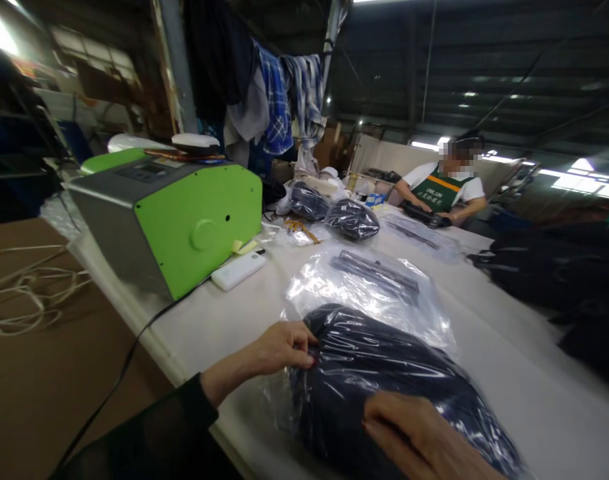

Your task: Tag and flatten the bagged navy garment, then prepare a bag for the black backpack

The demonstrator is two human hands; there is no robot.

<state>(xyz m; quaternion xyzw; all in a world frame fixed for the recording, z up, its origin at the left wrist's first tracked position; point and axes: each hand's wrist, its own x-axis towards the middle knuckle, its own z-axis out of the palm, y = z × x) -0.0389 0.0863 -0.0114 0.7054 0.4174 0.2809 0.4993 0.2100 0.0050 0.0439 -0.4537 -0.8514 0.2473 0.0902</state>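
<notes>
A dark, soft item in a clear plastic bag (384, 353) lies on the table in front of me. At its left end my left hand (287, 347) pinches the bag's edge between thumb and curled fingers. Lower down, my right hand (417, 427) is closed over the near side of the bag, thumb and fingers drawn together on the plastic. Just beyond lies a flat clear plastic bag (369, 283) with a dark printed strip, partly covered by the filled one.
A green and grey machine (199, 220) stands at the left, with a white power bank-like block (238, 270) beside it. Farther back lie bagged dark items (352, 219). Across the table a co-worker (444, 187) handles a dark item. Dark goods (549, 267) are piled right.
</notes>
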